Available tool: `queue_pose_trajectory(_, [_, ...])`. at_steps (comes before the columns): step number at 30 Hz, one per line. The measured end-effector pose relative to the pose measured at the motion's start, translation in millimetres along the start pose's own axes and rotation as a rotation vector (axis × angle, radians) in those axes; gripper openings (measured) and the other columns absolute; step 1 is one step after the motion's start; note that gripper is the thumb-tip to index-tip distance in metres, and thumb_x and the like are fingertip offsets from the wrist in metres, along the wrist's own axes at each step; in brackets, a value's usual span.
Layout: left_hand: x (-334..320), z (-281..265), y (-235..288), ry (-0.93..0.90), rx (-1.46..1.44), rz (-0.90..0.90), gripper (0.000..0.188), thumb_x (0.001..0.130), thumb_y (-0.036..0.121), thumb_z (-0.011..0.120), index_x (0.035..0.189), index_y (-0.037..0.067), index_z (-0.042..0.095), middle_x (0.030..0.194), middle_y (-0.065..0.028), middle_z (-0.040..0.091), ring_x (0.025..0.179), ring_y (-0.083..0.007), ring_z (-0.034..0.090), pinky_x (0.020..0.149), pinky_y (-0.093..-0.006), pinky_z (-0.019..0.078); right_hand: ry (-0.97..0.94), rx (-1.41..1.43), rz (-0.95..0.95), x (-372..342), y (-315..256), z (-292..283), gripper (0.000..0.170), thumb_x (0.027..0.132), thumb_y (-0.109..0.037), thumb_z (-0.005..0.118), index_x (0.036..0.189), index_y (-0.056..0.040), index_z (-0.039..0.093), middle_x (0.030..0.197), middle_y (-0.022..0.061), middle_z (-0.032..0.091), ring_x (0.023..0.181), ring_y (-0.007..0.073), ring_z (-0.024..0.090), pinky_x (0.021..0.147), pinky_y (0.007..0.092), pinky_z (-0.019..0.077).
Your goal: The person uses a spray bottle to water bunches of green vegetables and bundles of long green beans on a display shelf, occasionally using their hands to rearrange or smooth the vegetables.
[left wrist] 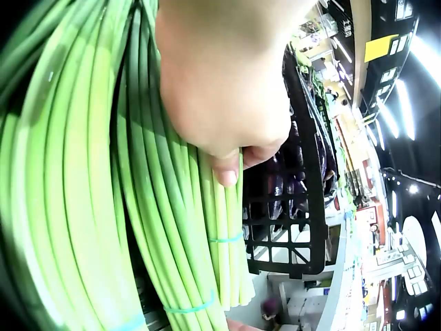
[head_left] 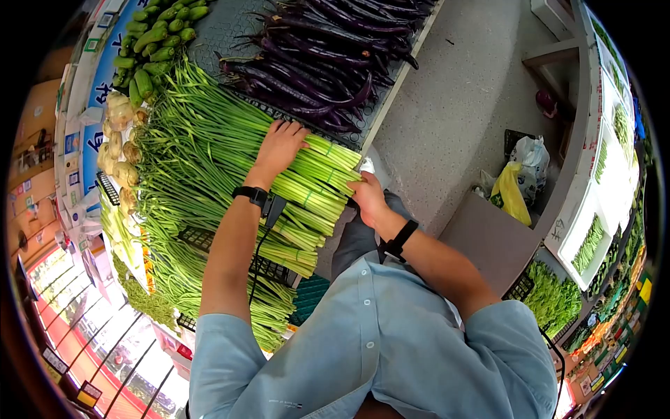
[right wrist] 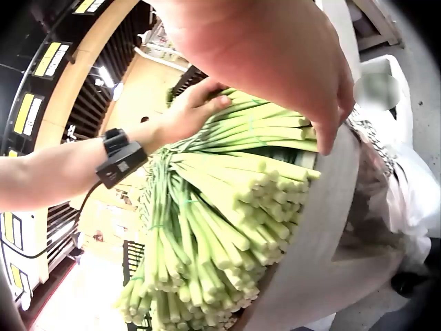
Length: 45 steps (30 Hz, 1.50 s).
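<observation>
Grips green stems (head_left: 326, 162) with left hand (head_left: 280, 148), at centre of head view; has right hand (head_left: 372, 200) at their cut ends (head_left: 356, 168), but cannot tell if pinching. Face-on only in right wrist view, at lower centre: more cut ends. In left wrist view, right of left hand: black crate (left wrist: 316, 238), before eggplants (head_left: 314, 66). Only in head view, upper left: cucumbers (head_left: 150, 42).

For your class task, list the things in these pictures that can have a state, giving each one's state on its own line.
Green stalks: lying in bundles
Bands: fastened round stalks
Left hand: gripping some stalks
Right hand: touching the stalk ends
Eggplants: heaped, lying down
Cucumbers: piled
Yellow bag: crumpled
Shirt: buttoned
Wrist straps: worn, fastened
</observation>
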<state>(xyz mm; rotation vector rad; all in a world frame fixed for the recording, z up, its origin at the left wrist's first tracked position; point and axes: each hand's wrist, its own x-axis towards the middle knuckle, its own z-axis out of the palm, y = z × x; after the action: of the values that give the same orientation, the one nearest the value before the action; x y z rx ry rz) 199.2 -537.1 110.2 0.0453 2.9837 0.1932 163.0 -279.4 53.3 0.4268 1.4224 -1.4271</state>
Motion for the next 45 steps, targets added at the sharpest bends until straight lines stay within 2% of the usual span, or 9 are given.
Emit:
queue_pose_trajectory(8, [-2.7,8.9,15.4,0.124,-0.138,-0.060,0.026,0.089,0.024,0.064,0.111,0.009,0.063,0.106,-0.0063,0.061,0.108,-0.0282,0.055,0.104,-0.0427,0.0362,-0.168,0.329,-0.066,-19.2,-23.9,11.8,0.054,0.087,-0.012,0.060,0.136,0.0002,0.040,0.136,0.0108,0.048,0.125,0.0206,0.044,0.110,0.0363,0.0257])
queue_pose_trajectory(13, [-13.9,-2.7,25.4,0.153,-0.173,-0.124,0.035,0.097,0.027,0.053,0.127,0.009,0.056,0.126,-0.0100,0.056,0.122,-0.0293,0.050,0.118,-0.0453,0.0253,-0.047,0.127,0.130,-44.5,-55.3,6.6,0.072,0.086,-0.014,0.063,0.147,-0.0003,0.026,0.140,0.0118,0.043,0.131,0.0250,0.037,0.106,0.0386,0.0317])
queue_pose_trajectory(19, [-94.9,-23.6,69.4,0.260,-0.472,-0.508,0.040,0.101,0.031,0.049,0.133,0.008,0.053,0.136,-0.0143,0.050,0.127,-0.0355,0.046,0.112,-0.0456,0.0339,0.015,-0.965,-0.908,9.2,-31.5,-24.2,0.069,0.080,-0.024,0.072,0.135,0.0036,0.041,0.128,0.0226,0.046,0.122,0.0400,0.041,0.104,0.0444,0.0357])
queue_pose_trajectory(25, [-152.8,-1.3,159.8,0.431,-0.901,-0.763,0.042,0.096,0.015,0.059,0.135,0.006,0.048,0.130,-0.0155,0.050,0.122,-0.0295,0.051,0.101,-0.0394,0.0435,0.030,-1.098,-1.139,-28.5,-46.4,1.6,0.066,0.078,-0.028,0.073,0.126,0.0073,0.045,0.124,0.0256,0.047,0.116,0.0432,0.043,0.100,0.0490,0.0364])
queue_pose_trajectory(29, [-159.8,-4.3,199.8,0.514,-0.924,-0.786,0.045,0.094,0.013,0.061,0.135,0.006,0.047,0.130,-0.0171,0.050,0.121,-0.0319,0.051,0.102,-0.0399,0.0420,-0.528,-1.076,-0.901,-39.0,-10.2,28.9,0.076,0.082,-0.038,0.071,0.131,0.0111,0.041,0.136,0.0313,0.041,0.125,0.0472,0.039,0.107,0.0500,0.0330])
queue_pose_trajectory(37, [-188.7,-13.9,235.9,0.645,-0.926,-0.902,0.046,0.091,0.010,0.062,0.134,0.005,0.048,0.130,-0.0176,0.050,0.121,-0.0316,0.052,0.100,-0.0388,0.0429,-0.278,-1.430,-0.615,-21.0,16.4,72.4,0.106,0.072,-0.055,0.077,0.136,0.0166,0.032,0.133,0.0357,0.043,0.126,0.0467,0.041,0.106,0.0505,0.0348])
queue_pose_trajectory(39, [-201.6,-11.2,245.8,0.695,-0.935,-0.969,0.045,0.091,0.011,0.061,0.134,0.005,0.048,0.130,-0.0174,0.051,0.120,-0.0316,0.053,0.100,-0.0391,0.0434,-0.253,-1.471,-0.609,2.8,17.1,77.3,0.091,0.071,-0.040,0.083,0.130,0.0154,0.041,0.125,0.0319,0.054,0.115,0.0412,0.055,0.095,0.0476,0.0464])
queue_pose_trajectory(42, [-209.6,-11.1,253.4,0.728,-0.976,-1.040,0.045,0.091,0.011,0.061,0.134,0.005,0.048,0.129,-0.0170,0.051,0.118,-0.0313,0.055,0.098,-0.0396,0.0444,-0.751,-0.816,-0.015,5.0,-0.9,85.6,0.050,0.072,-0.006,0.080,0.113,0.0101,0.057,0.101,0.0185,0.067,0.079,0.0256,0.069,0.069,0.0359,0.0565])
queue_pose_trajectory(45, [-213.9,-11.2,255.2,0.747,-0.982,-1.070,0.044,0.092,0.011,0.060,0.134,0.006,0.049,0.128,-0.0168,0.052,0.118,-0.0307,0.056,0.098,-0.0397,0.0447,-0.650,-0.805,0.134,-10.6,-20.8,89.3,0.047,0.074,-0.004,0.078,0.114,0.0074,0.057,0.102,0.0168,0.067,0.082,0.0248,0.069,0.071,0.0371,0.0564])
